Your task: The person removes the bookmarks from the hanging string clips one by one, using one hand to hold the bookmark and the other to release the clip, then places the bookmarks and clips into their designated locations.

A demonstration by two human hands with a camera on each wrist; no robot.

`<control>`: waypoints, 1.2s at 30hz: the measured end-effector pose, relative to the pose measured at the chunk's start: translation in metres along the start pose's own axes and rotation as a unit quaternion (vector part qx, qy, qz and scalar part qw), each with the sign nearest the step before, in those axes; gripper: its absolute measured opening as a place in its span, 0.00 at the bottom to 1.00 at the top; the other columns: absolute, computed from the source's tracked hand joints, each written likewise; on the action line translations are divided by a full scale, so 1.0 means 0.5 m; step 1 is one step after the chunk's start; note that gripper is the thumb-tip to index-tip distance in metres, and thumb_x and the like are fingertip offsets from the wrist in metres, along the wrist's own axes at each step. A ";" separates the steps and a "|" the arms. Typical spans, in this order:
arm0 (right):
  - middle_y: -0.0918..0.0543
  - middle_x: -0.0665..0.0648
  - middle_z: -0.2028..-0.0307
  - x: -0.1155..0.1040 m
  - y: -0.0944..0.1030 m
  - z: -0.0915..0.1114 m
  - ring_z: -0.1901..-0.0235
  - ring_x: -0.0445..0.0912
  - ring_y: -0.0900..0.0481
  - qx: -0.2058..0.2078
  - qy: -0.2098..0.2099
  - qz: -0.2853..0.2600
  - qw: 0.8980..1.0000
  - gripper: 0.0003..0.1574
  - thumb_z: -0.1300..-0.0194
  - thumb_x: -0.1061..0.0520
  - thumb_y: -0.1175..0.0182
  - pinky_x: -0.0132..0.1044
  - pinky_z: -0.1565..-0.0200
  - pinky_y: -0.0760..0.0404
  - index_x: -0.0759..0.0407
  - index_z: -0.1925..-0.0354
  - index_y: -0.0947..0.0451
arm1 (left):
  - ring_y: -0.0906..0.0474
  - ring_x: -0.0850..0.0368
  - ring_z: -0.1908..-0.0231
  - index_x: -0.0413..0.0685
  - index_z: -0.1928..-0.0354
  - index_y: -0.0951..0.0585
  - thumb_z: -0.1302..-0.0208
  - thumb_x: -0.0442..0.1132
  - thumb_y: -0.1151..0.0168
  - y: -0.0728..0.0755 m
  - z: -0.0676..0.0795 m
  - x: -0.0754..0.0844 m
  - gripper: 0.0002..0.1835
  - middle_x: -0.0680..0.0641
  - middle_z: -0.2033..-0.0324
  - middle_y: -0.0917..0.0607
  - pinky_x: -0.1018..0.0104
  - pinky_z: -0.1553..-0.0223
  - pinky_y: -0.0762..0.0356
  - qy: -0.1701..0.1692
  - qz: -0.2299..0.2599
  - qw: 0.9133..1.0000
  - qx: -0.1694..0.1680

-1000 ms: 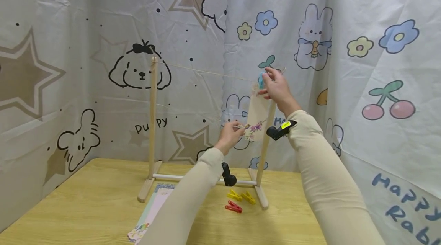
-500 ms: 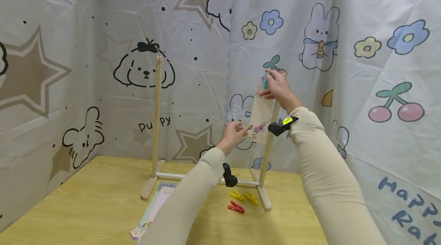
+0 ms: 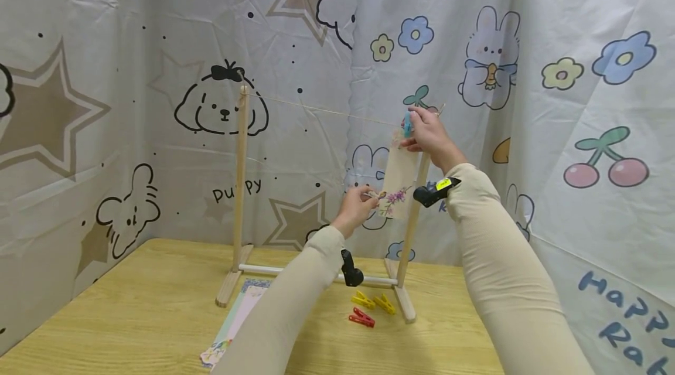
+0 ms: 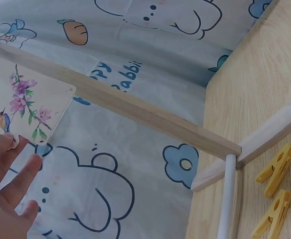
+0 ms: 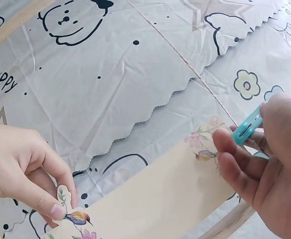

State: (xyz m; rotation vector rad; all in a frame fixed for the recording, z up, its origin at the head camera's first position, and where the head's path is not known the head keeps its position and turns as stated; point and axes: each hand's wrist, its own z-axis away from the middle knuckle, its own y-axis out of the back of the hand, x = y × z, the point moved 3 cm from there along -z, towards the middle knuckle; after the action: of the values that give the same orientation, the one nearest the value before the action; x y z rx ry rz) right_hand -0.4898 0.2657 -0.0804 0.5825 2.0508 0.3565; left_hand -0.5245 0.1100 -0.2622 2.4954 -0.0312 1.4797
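A cream bookmark-like card (image 3: 399, 169) printed with purple blossoms and a bird hangs upright at the right end of the string (image 3: 321, 109). My left hand (image 3: 357, 210) pinches its lower left edge between thumb and finger, beside the bird print. At the card's top, my right hand (image 3: 431, 137) pinches a blue clothespin (image 5: 248, 126), which sits where the string meets the card. The right fingers partly cover the clothespin and the card's top corner, so I cannot tell how its tips grip. In the left wrist view, the card's blossom end (image 4: 31, 99) shows beside the post.
A wooden frame with a left post (image 3: 239, 181), a right post (image 3: 413, 222) and a white crossbar (image 3: 261, 269) stands on the table (image 3: 132, 304). Yellow clothespins (image 3: 384, 303) and a red one (image 3: 361, 317) lie near its right foot. More cards (image 3: 237, 319) lie left, partly behind my sleeve.
The head view has shifted slightly, moving the scene a little to the right. Both hands keep their holds on the card and the blue clothespin, with only slight finger movement at the right.
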 end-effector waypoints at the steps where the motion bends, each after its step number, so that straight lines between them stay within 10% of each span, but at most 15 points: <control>1: 0.30 0.68 0.36 0.000 0.000 0.000 0.72 0.41 0.19 -0.002 0.001 0.009 1.000 0.34 0.13 0.47 0.64 0.29 0.67 0.19 0.56 0.18 0.48 | 0.16 0.46 0.51 0.43 0.51 0.16 0.24 0.33 0.39 0.001 0.000 0.000 0.06 0.46 0.60 0.12 0.61 0.60 0.26 0.000 0.000 1.000 0.000; 36: 0.24 0.64 0.45 -0.004 -0.003 0.012 0.74 0.38 0.21 0.038 0.005 -0.018 0.999 0.26 0.14 0.54 0.62 0.30 0.67 0.24 0.65 0.28 0.42 | 0.15 0.50 0.52 0.44 0.49 0.15 0.24 0.34 0.39 0.013 0.008 0.002 0.08 0.48 0.59 0.12 0.63 0.62 0.24 -0.003 -0.018 1.000 0.007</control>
State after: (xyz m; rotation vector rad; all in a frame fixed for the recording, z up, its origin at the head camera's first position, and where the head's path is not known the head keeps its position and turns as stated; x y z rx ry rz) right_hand -0.4841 0.2634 -0.0826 0.5912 2.0898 0.2619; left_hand -0.5213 0.1028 -0.2619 2.4970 0.0243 1.4642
